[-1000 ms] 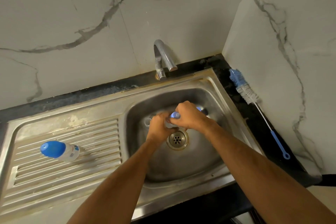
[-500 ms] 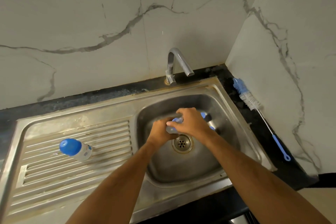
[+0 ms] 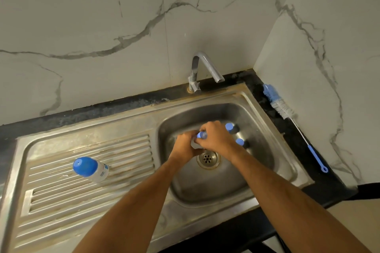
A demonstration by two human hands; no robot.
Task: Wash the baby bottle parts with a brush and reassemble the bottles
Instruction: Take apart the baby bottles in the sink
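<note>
Blue-topped and mostly hidden, a bottle (image 3: 199, 137) is sitting between both hands over the sink (image 3: 265, 127) basin, just above the drain (image 3: 208, 158). The left hand (image 3: 185, 146) is curling round its pale body from below; the right hand (image 3: 218, 137) is gripping its blue top from above. Two blue caps (image 3: 234, 134) are lying just right of the right hand. A capped bottle (image 3: 90, 169) is standing on the drainboard, well apart. A brush (image 3: 287, 117) is lying on the tabletop (image 3: 320, 183) beside the wall.

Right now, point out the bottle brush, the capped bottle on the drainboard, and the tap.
bottle brush (image 3: 280, 107): head view, on its white bristles.
capped bottle (image 3: 85, 166): head view, on its blue cap.
tap (image 3: 205, 63): head view, on the spout's bend.
</note>
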